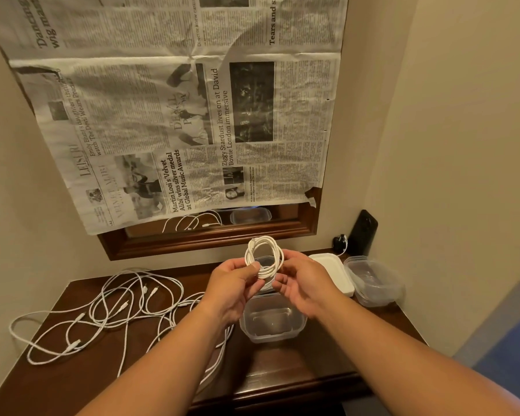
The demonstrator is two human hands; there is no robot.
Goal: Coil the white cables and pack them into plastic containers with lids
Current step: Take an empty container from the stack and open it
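A white cable wound into a small coil [264, 256] is held up above the dark wooden table [282, 364]. My left hand [233, 285] pinches the coil's lower left side. My right hand [305, 282] holds its lower right side with the fingers curled. Directly below the hands stands an open clear plastic container [272, 321] with nothing inside. Several loose white cables [117, 307] lie tangled across the left half of the table, one running down past the container's left side.
A stack of white lids [333, 271] lies at the back right, with a stack of clear containers [373, 280] beside it. A black phone [363, 232] leans in the wall corner. Newspaper [177, 115] covers a framed mirror behind the table. The table's front edge is near me.
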